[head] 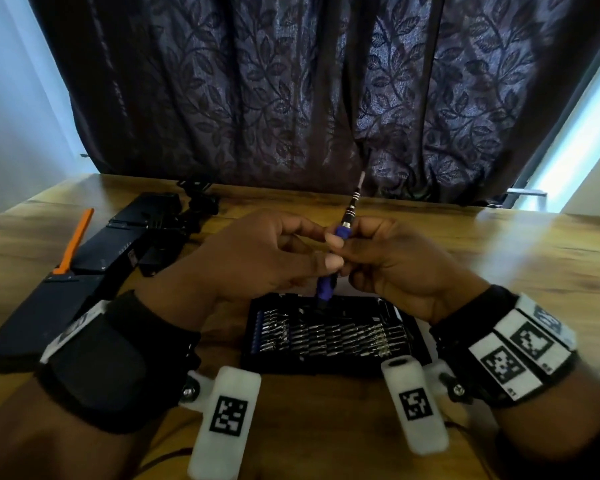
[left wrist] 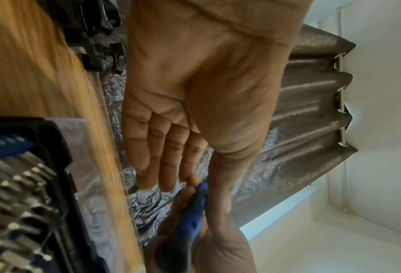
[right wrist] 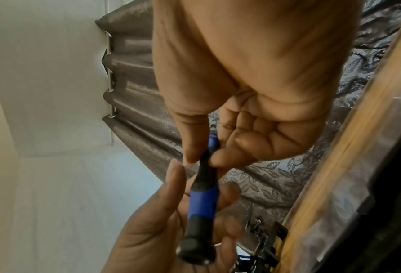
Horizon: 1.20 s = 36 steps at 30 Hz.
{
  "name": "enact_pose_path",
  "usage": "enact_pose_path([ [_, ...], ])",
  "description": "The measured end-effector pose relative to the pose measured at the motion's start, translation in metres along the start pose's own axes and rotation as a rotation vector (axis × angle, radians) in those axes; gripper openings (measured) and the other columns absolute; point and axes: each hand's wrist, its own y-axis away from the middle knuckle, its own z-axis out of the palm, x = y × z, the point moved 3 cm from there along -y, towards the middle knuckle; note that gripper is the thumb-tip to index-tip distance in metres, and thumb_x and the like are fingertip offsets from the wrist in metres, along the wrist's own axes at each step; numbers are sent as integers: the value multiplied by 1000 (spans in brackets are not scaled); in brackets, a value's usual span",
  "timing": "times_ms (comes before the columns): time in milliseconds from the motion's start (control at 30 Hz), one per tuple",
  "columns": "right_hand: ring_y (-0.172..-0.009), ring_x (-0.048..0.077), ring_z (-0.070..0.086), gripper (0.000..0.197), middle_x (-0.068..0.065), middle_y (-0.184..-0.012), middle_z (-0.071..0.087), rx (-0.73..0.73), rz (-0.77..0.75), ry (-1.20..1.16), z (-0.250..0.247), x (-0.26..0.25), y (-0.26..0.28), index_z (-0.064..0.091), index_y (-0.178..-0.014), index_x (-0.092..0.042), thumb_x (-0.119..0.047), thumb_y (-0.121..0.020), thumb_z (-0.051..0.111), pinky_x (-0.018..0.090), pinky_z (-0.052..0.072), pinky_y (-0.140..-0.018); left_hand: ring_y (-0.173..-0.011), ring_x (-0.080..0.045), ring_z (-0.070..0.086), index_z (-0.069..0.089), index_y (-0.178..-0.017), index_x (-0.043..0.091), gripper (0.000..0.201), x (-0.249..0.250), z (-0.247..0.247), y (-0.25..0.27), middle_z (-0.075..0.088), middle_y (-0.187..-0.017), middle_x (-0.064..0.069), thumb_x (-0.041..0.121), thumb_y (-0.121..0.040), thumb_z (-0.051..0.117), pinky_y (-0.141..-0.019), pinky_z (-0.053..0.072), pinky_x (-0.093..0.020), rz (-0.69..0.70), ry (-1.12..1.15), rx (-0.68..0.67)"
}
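— Step now?
— Tool prep, I'd judge. Fingers of your left hand [head: 257,258] pinch the screwdriver [head: 342,233] handle; those of your right hand [head: 395,261] clamp it farther up, above the bit case [head: 291,368].
— Next?
— Free one hand for a bit; hold firm with the other.

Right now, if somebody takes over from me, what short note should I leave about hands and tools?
Left hand: holds the screwdriver at mid-handle.
Right hand: pinches it higher up.
Where: it is above the open bit case on the table, tip pointing up.
Done: screwdriver in hand.
Left: tip too blurred to show a fitted bit; check it. Black units and orange pry tool lie at left.
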Motion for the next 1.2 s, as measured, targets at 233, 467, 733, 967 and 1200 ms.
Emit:
enact_pose_path([
  [233, -79, 19, 75, 25, 16, -95, 75, -34, -26, -140, 3, 2, 9, 69, -100, -8, -25, -82, 70, 21, 58, -65, -91, -30, 77, 69, -126, 33, 43, -7, -2, -5, 80, -103, 4, 32, -84, 77, -83, 62, -44, 68, -118, -39],
  [467, -59, 12, 64, 24, 7, -77, 69, 104, 9, -13, -25, 2, 12, 69, -93, -12, -25, -73, 76, 16, 48, -46, -89, -36, 75, 77, -111, 32, 35, -14, -24, -4, 79, -103, 5, 30, -76, 78, -69, 63, -31, 57, -235, -32],
  [733, -62, 11, 67, 7, 7, -77, 74, 98, -23, 165, -33, 1, 14, 70, -89, -9, -11, -83, 73, 16, 50, -51, -91, -2, 72, 74, -109, 40, 30, -16, -27, -4, 77, -102, 16, 27, -83, 82, -83, 58, -20, 84, -418, -19],
  [967, -68, 13, 70, 18, 16, -91, 77, 76, -32, 309, -30, 2, 15, 69, -91, -8, -16, -79, 79, 18, 52, -54, -93, 5, 68, 70, -118, 53, 35, -14, -8, -3, 75, -101, 23, 43, -86, 78, -85, 54, -21, 138, -534, -43],
  [1200, -64, 14, 68, 38, 7, -79, 77, 106, 0, 510, -32, 6, 15, 74, -89, -9, -41, -69, 82, 18, 42, -48, -112, 7, 65, 68, -125, 54, 35, -14, -6, -2, 72, -118, 28, 44, -91, 70, -105, 52, -38, 169, -503, -77],
])
